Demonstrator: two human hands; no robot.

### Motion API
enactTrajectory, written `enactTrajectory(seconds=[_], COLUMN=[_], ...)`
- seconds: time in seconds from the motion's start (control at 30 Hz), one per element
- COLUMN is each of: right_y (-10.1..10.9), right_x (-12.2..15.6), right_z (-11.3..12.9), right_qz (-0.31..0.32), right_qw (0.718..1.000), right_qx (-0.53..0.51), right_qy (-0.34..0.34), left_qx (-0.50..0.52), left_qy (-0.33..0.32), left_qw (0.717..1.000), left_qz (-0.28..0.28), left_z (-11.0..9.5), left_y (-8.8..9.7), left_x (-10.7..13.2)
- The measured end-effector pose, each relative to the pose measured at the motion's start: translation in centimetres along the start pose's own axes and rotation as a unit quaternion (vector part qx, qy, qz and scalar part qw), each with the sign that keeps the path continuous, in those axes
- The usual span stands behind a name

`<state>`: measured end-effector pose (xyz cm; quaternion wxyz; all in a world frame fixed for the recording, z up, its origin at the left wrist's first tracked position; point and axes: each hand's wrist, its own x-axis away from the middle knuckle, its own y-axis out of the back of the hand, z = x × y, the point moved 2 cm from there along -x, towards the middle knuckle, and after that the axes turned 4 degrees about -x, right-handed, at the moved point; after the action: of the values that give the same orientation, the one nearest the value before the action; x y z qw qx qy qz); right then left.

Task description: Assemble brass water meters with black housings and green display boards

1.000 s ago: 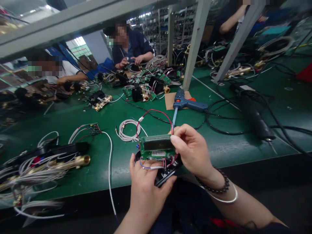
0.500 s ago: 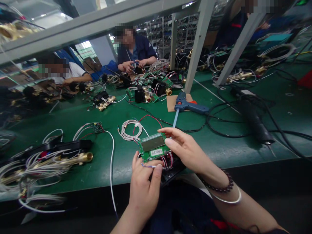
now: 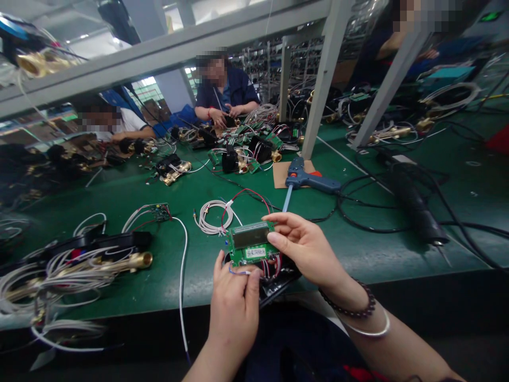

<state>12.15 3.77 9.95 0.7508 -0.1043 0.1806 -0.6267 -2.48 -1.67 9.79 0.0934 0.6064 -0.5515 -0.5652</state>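
The display board (image 3: pixel 251 243), a green circuit board with a grey screen window, is held just above the near edge of the table (image 3: pixel 358 244), screen side tilted up towards the camera. The right hand (image 3: pixel 306 246) has its grip closed on the board's right edge, thumb below and forefinger along the top. That probably keeps the fingers off the screen and the soldered parts. The left hand (image 3: pixel 234 302) pinches a thin wire (image 3: pixel 238 271) at the board's lower edge between thumb and forefinger. This seems to hold the short leads slack rather than pulled. Under the board lies a black housing (image 3: pixel 283 276), joined to it by red leads. Whether the left hand also steadies that housing is hard to tell, since the fingers hide it.

A red wire runs from the board back to a white wire coil (image 3: pixel 210 216) just behind it. Farther back a blue glue gun (image 3: pixel 312 180) rests partly on a piece of cardboard (image 3: pixel 280 172), nozzle pointing towards the hands, its cable looping near a black power tool (image 3: pixel 413 204) on the right. To the left lie a small board with leads (image 3: pixel 157 212) and a brass fitting (image 3: pixel 135 261) tangled in white wires. The trailing wires crowd the space around the board. Other people work across the table, beyond a grey frame post (image 3: pixel 324 79).
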Motion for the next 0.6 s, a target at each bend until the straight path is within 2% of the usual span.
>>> enactTrajectory(seconds=[0.13,0.23,0.3,0.43,0.47,0.6], right_y=[0.0,0.0,-0.1,-0.3,-0.2,1.7], right_x=[-0.1,-0.3,-0.3,-0.4,-0.5,-1.5], right_z=[0.2,0.3,0.3,0.3,0.4,0.2], right_qz=[-0.007,-0.011,-0.011,0.005,0.010,0.008], right_qw=[1.000,0.999,0.999,0.999,0.999,0.997], right_qx=[-0.007,-0.004,0.002,0.019,0.025,0.054], right_qy=[0.020,0.031,0.035,0.036,0.038,0.061], left_qx=[-0.018,-0.017,-0.007,0.004,0.005,0.017], left_qy=[-0.016,-0.027,-0.033,-0.042,-0.047,-0.065], left_qw=[1.000,0.999,0.999,0.993,0.992,0.997], left_qz=[-0.011,0.003,0.027,0.112,0.115,0.032], left_z=[0.1,0.2,0.2,0.1,0.2,1.3], left_y=[0.1,0.4,0.6,0.1,-0.1,-0.4], left_x=[-0.2,-0.5,-0.9,-1.6,-1.7,-2.4])
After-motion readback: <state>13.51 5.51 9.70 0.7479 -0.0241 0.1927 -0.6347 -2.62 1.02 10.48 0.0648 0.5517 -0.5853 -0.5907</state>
